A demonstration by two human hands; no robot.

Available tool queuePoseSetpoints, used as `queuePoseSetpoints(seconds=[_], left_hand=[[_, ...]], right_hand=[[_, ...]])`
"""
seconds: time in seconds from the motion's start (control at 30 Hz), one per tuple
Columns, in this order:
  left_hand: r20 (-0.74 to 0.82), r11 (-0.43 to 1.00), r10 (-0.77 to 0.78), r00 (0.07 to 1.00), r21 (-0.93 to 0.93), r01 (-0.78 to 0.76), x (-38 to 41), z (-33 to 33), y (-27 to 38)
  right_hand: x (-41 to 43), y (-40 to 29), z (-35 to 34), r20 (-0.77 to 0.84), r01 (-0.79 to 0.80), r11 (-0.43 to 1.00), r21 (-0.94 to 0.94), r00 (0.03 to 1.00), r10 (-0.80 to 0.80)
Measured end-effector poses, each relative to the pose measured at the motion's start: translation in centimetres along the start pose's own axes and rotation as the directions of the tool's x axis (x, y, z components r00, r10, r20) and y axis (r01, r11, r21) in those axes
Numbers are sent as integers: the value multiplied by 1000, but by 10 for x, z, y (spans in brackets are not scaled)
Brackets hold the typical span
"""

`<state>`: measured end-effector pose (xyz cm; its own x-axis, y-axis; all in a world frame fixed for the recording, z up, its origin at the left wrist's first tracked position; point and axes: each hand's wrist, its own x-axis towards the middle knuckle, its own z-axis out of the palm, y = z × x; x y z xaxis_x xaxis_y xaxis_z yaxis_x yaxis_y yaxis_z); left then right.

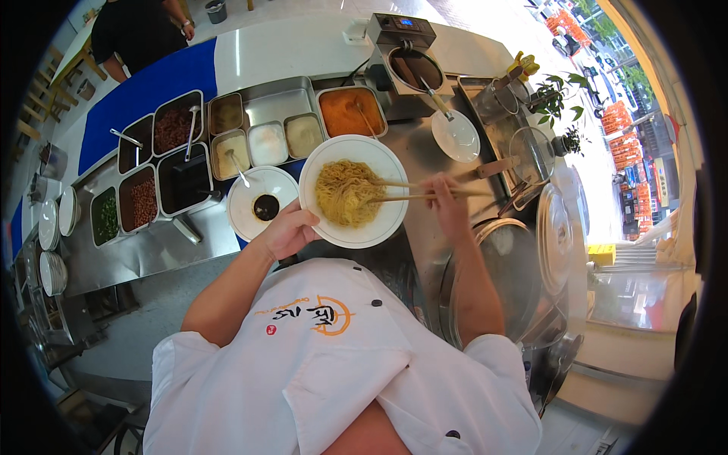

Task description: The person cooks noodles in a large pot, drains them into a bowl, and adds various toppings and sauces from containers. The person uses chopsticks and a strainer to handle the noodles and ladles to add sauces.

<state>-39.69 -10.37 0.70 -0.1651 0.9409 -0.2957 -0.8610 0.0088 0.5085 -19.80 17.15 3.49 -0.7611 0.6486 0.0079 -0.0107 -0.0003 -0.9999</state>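
Note:
My left hand [289,228] grips the rim of a wide white bowl [392,219] and holds it up before my chest. Thin yellow noodles [348,193] lie heaped in it. A pair of long chopsticks [406,198] is in my right hand [446,200], their tips in the noodles at the right side of the heap. Behind my left hand stands a second white bowl [242,199] with dark sauce [265,207] at its bottom.
Beyond the bowls are steel pans with chopped green herbs [106,215], peanuts [143,196] and orange sauce [347,111]. A small white plate [456,136] lies near the electric cooker [405,54]. A large round pot [500,278] stands at right. A person [139,34] is across the counter.

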Motion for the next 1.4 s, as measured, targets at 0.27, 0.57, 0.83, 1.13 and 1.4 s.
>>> queuePoseSetpoints(seconds=[0.27,0.57,0.83,1.13,1.4], left_hand=[[-54,993,35,998,113,-29,3,1,0],[-23,998,-65,998,23,65,11,-26,-18],[-13,1000,-25,1000,-18,25,6,-13,-8],[-17,998,20,1000,61,-19,5,-4,-1],[-11,998,-53,999,18,54,8,-23,-11]], right_hand=[[-8,40,35,-306,-138,787,601,870,386],[-4,-42,29,-216,-34,939,343,970,114],[8,-72,-5,110,81,973,-215,992,-59],[1,35,30,-389,-98,914,394,883,263],[-5,40,26,-272,-130,731,670,873,404]])
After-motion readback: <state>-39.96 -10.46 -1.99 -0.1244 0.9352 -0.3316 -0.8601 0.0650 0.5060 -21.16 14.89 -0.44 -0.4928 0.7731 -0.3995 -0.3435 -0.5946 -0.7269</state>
